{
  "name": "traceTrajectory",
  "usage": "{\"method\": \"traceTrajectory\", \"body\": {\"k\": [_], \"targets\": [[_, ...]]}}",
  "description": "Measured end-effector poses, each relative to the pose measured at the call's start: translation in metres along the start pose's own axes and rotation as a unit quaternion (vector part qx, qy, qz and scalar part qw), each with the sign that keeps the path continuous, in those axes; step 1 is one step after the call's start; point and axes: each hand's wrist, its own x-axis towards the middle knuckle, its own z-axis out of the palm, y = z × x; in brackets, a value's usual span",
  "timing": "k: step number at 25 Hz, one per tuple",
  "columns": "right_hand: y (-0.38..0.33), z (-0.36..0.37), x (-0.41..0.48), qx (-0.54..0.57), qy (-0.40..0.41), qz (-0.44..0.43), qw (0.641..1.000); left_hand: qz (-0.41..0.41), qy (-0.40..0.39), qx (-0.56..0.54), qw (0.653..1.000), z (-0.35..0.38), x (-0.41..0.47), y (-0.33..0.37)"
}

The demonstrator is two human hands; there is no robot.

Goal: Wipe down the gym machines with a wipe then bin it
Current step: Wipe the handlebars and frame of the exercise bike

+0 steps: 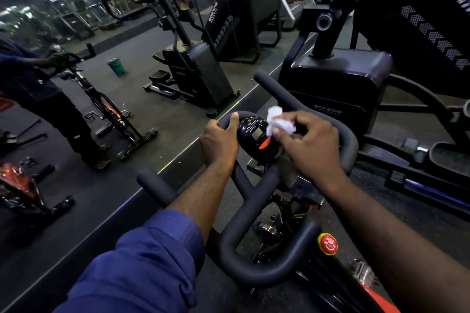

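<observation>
Up front in the head view, the left hand [219, 141] wraps the front curve of the exercise bike's handlebar [267, 256], fingers curled over the bar and thumb lying along it, just beside the small black console [255, 136]. That grip looks meant to brace the bike while the other hand works. The left forearm runs straight up from a rolled blue sleeve [142, 262].

The right hand [309, 146] comes in from the right with the wrist bent down, pinching a crumpled white wipe [278, 122] between thumb and fingertips. The wipe touches the console's upper right edge, so the step in hand is probably cleaning the display housing; bunching it gives a firm pad for that small curved face.

Only 1 wipe shows. A green bin [116, 66] stands on the floor well apart, far up and left, so binning looks some way off.
</observation>
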Motion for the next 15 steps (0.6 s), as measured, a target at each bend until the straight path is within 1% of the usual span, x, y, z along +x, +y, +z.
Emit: {"method": "traceTrajectory", "body": {"k": [1,4,5,8,9,12,13,15], "targets": [[-0.001,0.007,0.011,0.007,0.013,-0.004,1.0,-0.001,0.004,0.006,1.0,0.001,0.001,-0.001],[-0.003,0.035,0.017,-0.022,-0.058,-0.097,0.993,-0.006,0.008,0.004,1.0,0.003,0.002,-0.001],[0.0,0.039,0.02,-0.041,-0.068,-0.12,0.99,-0.01,0.007,0.004,1.0,0.003,0.003,-0.001],[0.01,0.042,0.03,-0.082,-0.022,-0.127,0.988,-0.007,0.006,0.004,1.0,0.003,0.003,-0.001],[0.01,0.044,0.028,-0.086,-0.022,-0.134,0.987,-0.004,0.007,0.005,1.0,0.003,0.003,-0.002],[0.007,0.051,0.016,-0.085,-0.09,-0.197,0.973,-0.005,0.005,0.002,1.0,0.003,0.002,-0.002],[0.008,0.05,0.02,-0.079,-0.089,-0.193,0.974,-0.006,0.005,0.005,1.0,0.002,0.002,-0.002],[0.01,0.046,0.032,-0.065,-0.037,-0.152,0.986,-0.005,0.006,0.013,1.0,0.003,0.002,-0.003]]}}
